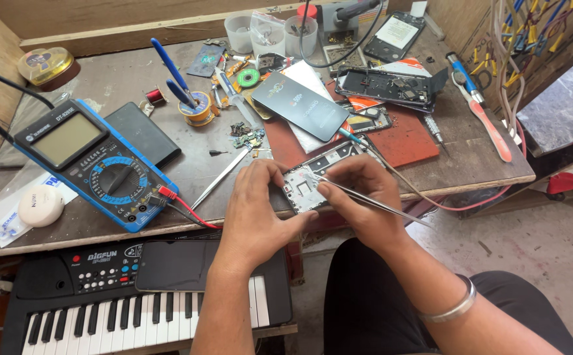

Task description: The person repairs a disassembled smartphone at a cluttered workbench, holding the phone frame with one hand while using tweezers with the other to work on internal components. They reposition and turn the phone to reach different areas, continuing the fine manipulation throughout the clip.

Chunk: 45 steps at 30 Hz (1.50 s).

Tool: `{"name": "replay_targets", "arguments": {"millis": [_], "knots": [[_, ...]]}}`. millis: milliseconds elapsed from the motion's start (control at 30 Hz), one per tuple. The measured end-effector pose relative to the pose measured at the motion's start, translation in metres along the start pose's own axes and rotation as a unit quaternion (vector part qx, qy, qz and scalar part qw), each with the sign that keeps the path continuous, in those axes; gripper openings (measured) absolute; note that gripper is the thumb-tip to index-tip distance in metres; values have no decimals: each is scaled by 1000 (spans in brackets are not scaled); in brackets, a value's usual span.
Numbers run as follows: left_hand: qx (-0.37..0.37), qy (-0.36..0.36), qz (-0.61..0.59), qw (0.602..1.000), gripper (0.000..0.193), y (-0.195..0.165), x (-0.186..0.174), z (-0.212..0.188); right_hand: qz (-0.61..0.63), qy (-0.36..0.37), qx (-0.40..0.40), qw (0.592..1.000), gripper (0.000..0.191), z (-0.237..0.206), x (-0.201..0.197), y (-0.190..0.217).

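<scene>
My left hand [255,209] grips the left edge of an opened phone frame [303,187], silver inside, at the front edge of the workbench. My right hand [360,192] rests on the phone's right side and pinches thin metal tweezers [372,200], whose tips touch the phone's inner plate near its top. The tweezers' long end points right and down past my wrist, which wears a metal bangle [454,307].
A blue multimeter [96,167] with red and black leads lies at left. Behind the phone are a red mat [401,141], another opened phone [388,85], a dark back cover [309,105], blue pliers [171,72], solder and cups. A small keyboard [135,299] sits below the bench.
</scene>
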<state>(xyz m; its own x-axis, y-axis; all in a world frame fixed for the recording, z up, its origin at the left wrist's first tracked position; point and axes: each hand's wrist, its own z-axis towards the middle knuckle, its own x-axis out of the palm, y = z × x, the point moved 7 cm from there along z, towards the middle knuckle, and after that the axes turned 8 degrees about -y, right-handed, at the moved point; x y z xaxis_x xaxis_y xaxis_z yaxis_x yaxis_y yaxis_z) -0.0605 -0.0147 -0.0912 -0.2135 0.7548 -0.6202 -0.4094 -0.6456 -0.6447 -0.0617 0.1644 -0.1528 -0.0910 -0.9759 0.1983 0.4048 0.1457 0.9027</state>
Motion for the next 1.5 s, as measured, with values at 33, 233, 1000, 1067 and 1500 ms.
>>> {"name": "replay_targets", "arguments": {"millis": [33,233,1000,1067,1500], "knots": [[-6,7,3,1000,62,0,0,1,17,-5,-11,1000,20,-2,-2,3],[0,5,-46,999,62,-5,-7,12,32,5,-50,998,20,-5,-8,27],[11,11,-23,1000,70,0,1,14,-56,-21,73,996,17,-13,-25,64],[6,8,-26,1000,72,3,3,13,-108,19,108,988,18,-8,-18,60],[8,13,-65,998,85,16,7,11,-215,81,88,969,20,24,21,56]]}}
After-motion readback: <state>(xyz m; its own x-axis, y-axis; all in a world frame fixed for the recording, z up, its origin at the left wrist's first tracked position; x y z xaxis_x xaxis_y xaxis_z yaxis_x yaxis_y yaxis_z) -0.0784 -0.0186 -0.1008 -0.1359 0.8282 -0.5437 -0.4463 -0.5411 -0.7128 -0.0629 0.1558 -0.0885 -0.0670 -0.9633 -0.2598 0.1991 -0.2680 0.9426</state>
